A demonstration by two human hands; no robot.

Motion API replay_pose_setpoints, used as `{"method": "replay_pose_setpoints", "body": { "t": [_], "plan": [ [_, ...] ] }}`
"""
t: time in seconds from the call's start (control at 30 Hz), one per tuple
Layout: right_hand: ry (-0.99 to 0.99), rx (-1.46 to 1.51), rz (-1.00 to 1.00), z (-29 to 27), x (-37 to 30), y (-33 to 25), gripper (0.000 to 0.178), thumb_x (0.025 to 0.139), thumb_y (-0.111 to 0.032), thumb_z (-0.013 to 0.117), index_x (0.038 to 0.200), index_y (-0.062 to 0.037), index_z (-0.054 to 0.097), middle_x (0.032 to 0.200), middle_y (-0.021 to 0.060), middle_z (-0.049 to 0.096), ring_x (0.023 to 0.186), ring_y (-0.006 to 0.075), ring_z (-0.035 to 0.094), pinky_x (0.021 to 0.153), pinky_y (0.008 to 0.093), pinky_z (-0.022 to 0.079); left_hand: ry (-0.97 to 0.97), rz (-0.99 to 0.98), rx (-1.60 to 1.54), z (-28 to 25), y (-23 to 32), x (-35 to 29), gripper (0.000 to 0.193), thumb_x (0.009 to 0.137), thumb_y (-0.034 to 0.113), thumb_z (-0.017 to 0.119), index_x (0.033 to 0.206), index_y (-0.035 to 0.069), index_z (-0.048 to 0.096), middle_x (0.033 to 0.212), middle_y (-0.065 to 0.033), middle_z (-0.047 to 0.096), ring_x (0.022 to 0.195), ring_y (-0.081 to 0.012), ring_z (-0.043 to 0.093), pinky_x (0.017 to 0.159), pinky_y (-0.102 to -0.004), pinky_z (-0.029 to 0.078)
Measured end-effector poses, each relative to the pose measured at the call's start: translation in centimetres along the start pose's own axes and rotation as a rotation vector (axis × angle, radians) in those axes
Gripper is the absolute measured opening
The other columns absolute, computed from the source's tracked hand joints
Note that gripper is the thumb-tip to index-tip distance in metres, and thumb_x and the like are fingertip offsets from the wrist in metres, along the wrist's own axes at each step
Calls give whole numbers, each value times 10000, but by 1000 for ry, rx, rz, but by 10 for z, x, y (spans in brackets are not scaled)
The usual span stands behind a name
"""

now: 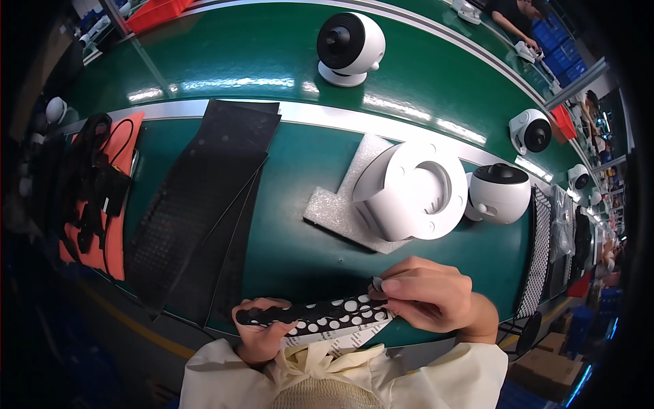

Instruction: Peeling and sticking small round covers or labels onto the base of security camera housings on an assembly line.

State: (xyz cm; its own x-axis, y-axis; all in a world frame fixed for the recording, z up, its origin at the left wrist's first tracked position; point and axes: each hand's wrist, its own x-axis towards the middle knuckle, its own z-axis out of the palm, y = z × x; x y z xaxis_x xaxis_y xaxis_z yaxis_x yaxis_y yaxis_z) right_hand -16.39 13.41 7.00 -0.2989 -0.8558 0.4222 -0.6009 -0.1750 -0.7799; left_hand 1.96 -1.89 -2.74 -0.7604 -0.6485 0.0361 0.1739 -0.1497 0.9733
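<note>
Close to my body, my left hand (261,335) grips one end of a black strip of round adhesive pads (332,315), with white circles showing along it and printed backing paper beneath. At the strip's other end, my right hand (433,294) pinches a small dark round pad (377,283) between thumb and fingertips. That pad is at the strip's edge; whether it is fully free of it I cannot tell. Beyond my hands a white rounded housing (400,198) lies with its ring-shaped base facing up, on a grey foam block (325,208).
A white device with a black top (501,194) stands right of the housing. Black sheets (197,184) lie left, beside an orange mat (129,153) with black cables. Another white device (351,51) sits on the green conveyor belt (238,61). Dotted pad sheets (536,252) lie far right.
</note>
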Motion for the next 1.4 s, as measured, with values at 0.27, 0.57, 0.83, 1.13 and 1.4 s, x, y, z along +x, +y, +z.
{"method": "replay_pose_setpoints", "body": {
  "t": [0.27, 0.57, 0.83, 1.13, 1.4],
  "plan": [
    [59, -30, 89, -8, 5, -11, 363, 607, 16, 700, 923, 38, 522, 754, 131, 611, 696, 205, 561, 622, 276, 421, -109, 75, 134, -9, -8, -2, 543, 613, -28, 664, 984, 40, 273, 807, -119, 583, 679, -153, 506, 729, -286, 329],
    [146, 279, 340, -9, 6, -12, 265, 613, 105, 645, 812, 35, 485, 693, 126, 595, 641, 176, 577, 595, 246, 463, -461, 306, -104, 4, -4, 26, 258, 624, 73, 691, 791, -44, 532, 634, -148, 586, 485, -195, 538, 416, -269, 381],
    [-214, -186, -304, 12, 17, 5, 272, 650, -38, 522, 907, 42, 563, 807, 92, 575, 687, 174, 537, 528, 238, 413, -720, 391, 162, 22, 26, 35, 249, 705, 235, 604, 868, 48, 626, 871, -152, 571, 862, -297, 533, 733, -352, 426],
    [-296, 219, 74, 6, 18, 6, 267, 782, -95, 547, 1022, 9, 497, 861, 90, 581, 703, 200, 564, 621, 281, 450, -724, 418, 164, 20, 16, 31, 243, 607, 129, 628, 839, 58, 636, 890, -143, 592, 858, -292, 544, 722, -354, 429],
    [-481, 420, 354, -2, 20, -6, 283, 769, -52, 545, 1030, -7, 448, 844, 101, 535, 764, 226, 544, 673, 294, 438, -838, 571, 199, 26, 19, 35, 274, 618, 137, 651, 887, 86, 633, 885, -82, 583, 848, -259, 547, 722, -362, 432]
  ]
}}
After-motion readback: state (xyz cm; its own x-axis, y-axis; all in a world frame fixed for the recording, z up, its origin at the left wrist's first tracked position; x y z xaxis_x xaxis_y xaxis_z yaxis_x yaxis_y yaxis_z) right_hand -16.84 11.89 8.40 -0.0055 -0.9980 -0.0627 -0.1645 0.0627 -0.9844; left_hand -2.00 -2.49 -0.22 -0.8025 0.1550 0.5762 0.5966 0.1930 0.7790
